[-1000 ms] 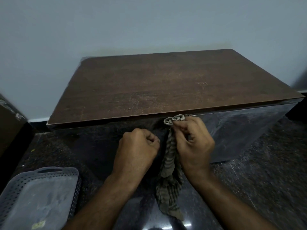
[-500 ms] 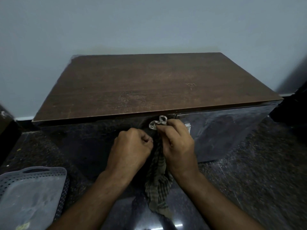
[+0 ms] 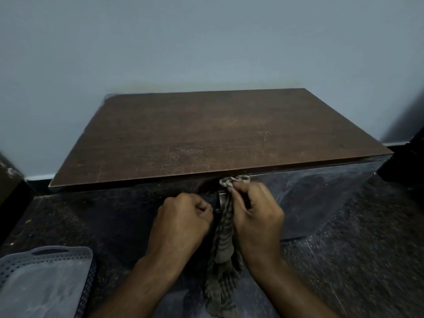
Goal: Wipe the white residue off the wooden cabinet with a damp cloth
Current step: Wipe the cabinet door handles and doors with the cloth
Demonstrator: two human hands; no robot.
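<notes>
Brown wood tops the one cabinet (image 3: 206, 136) we face, set against the far wall (image 3: 206, 42). We count one striped cloth (image 3: 223, 255), pinched at its bunched top by our right hand (image 3: 257, 216) just under the cabinet's near edge, the rest hanging down the dark front. Our left hand (image 3: 181, 223) is a closed fist just beside it, holding nothing we can see. One grey perforated basket (image 3: 85, 283) sits near left on the floor (image 3: 367, 260).

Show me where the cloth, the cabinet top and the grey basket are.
cloth (image 3: 223, 253), head view, hanging striped part between the hands.
cabinet top (image 3: 206, 134), head view, middle of the brown surface.
grey basket (image 3: 89, 271), head view, perforated right wall.
</notes>
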